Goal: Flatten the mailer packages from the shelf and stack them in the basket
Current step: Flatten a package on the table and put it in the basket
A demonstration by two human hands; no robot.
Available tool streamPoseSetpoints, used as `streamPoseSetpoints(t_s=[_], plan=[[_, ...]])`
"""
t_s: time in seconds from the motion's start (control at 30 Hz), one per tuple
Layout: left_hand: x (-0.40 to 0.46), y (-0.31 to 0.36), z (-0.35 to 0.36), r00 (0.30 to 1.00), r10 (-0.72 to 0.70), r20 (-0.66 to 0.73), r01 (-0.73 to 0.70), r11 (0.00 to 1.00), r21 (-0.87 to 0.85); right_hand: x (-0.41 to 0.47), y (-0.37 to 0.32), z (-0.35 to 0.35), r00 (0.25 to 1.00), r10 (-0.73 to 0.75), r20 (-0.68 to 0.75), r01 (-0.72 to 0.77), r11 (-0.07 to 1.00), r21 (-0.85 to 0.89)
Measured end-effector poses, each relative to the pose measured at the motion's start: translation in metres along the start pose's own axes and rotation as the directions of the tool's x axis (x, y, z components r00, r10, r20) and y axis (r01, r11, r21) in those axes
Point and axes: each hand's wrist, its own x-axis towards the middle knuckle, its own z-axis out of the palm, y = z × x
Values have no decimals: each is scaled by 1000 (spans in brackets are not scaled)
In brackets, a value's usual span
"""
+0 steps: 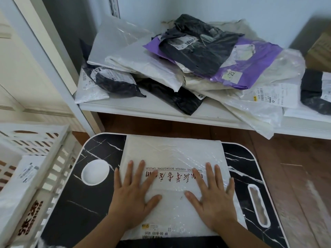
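Note:
A white plastic mailer [172, 153] with red printed characters lies flat on a small black marble-pattern table [75, 208]. My left hand [133, 196] and my right hand [212, 196] both press palm-down on its near half, fingers spread, holding nothing. On the low white shelf [143, 106] behind the table sits a heap of crumpled mailers: black [197, 45], purple [250, 68], grey [116, 47] and several whitish ones. At the left stands the white slatted basket [53, 169], with a white mailer [19, 185] lying inside it.
A round white recess [95, 171] sits in the table's left side and a handle slot [258, 204] at its right edge. Wooden floor [295, 176] shows to the right. A cardboard box [320, 51] stands at the far right of the shelf. A cream panelled wall rises on the left.

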Motion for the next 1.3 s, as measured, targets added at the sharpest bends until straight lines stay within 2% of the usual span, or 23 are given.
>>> streamPoseSetpoints(t_s=[0.13, 0.17, 0.23, 0.27, 0.33, 0.37, 0.4, 0.43, 0.47, 0.53, 0.57, 0.63, 0.7, 0.77, 0.8, 0.83, 0.9, 0.97, 1.07, 1.1, 1.17, 1.23, 1.3], plan=[[3, 3, -13, 1000, -1, 7, 1, 999, -43, -2, 5, -9, 999, -28, 41, 28, 1000, -10], [7, 2, -19, 999, -49, 14, 50, 992, -113, -1, 7, -15, 999, 0, 44, -1, 1000, 19], [9, 4, -36, 969, -248, -11, 233, 923, -307, -4, 8, -27, 988, 151, 22, -153, 985, 83], [9, 4, -45, 918, -395, -33, 343, 833, -434, -6, 8, -34, 960, 280, 2, -279, 953, 116], [8, -2, -56, 752, -655, 77, 510, 503, -698, -10, 6, -47, 867, 496, 37, -494, 849, 188], [5, -5, -58, 689, -698, 194, 540, 316, -780, -12, 4, -53, 831, 551, 81, -554, 804, 218], [2, -8, -61, 662, -682, 311, 550, 162, -819, -14, 4, -56, 811, 571, 125, -583, 772, 252], [-4, -9, -66, 665, -628, 404, 559, 61, -827, -16, 3, -59, 800, 577, 162, -598, 752, 277], [-10, -10, -69, 677, -573, 462, 567, 4, -824, -18, 2, -61, 792, 582, 184, -609, 739, 287], [-20, -12, -74, 698, -523, 490, 569, -12, -822, -21, 4, -66, 787, 583, 203, -616, 718, 326], [-26, -13, -79, 703, -524, 481, 563, -4, -827, -24, 4, -71, 794, 564, 226, -604, 690, 400], [-35, -18, -91, 723, -538, 432, 540, 51, -840, -31, 6, -82, 830, 492, 263, -538, 580, 612], [-43, -29, -104, 760, -541, 360, 487, 106, -867, -37, 2, -94, 850, 406, 335, -505, 452, 735], [-54, -43, -123, 784, -551, 286, 432, 152, -889, -40, -2, -105, 844, 290, 451, -524, 273, 807], [-63, -52, -134, 787, -566, 244, 403, 173, -899, -42, -9, -111, 840, 229, 492, -539, 240, 808], [-67, -58, -143, 790, -578, 207, 385, 204, -900, -43, -14, -115, 839, 183, 512, -543, 237, 806], [-82, -76, -161, 771, -623, 131, 372, 274, -887, -43, -30, -120, 864, 128, 486, -499, 335, 799], [-100, -97, -177, 744, -664, 76, 361, 305, -881, -41, -52, -122, 874, 73, 481, -473, 363, 803], [-128, -131, -194, 678, -734, 40, 355, 280, -892, -38, -98, -130, 858, -55, 511, -478, 276, 834], [-138, -146, -199, 652, -758, 20, 351, 279, -894, -35, -118, -132, 874, -74, 479, -448, 256, 857], [-158, -174, -206, 622, -783, 5, 324, 252, -912, -32, -158, -141, 931, -69, 359, -325, 292, 900], [-179, -207, -206, 601, -798, 32, 246, 147, -958, -25, -200, -151, 975, -52, 218, -187, 345, 920], [-199, -240, -201, 551, -829, 93, 143, -16, -990, -15, -240, -156, 991, -50, 126, -104, 315, 943]])
